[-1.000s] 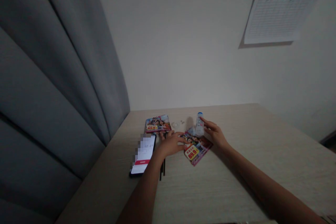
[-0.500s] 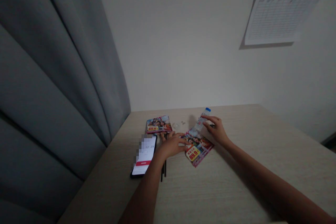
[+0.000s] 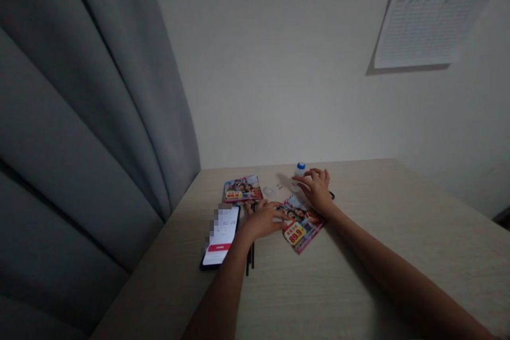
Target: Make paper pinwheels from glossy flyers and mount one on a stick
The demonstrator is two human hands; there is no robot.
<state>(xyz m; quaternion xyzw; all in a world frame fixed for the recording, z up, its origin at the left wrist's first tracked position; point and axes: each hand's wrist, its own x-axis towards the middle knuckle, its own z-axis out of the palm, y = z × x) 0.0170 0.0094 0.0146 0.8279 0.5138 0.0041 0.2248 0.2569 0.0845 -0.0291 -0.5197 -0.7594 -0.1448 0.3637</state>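
Observation:
My left hand lies palm down with its fingers spread, the fingertips on the left edge of a colourful leaflet marked 89.9. At the leaflet's far side my right hand has its fingers around a small clear bottle with a blue cap. The bottle looks upright, its lower part mostly hidden by the fingers. Thin black sticks pass under my left hand, and a phone showing a timer lies left of it.
A second colourful leaflet or packet lies behind the phone. Small clear and pale bits rest beside it. A dark curved item shows behind my right wrist. A grey curtain borders the table on the left; a printed sheet hangs on the wall.
The bottle has gone from tilted to upright and shifted left, with my right hand following it. My left hand stays on the leaflet.

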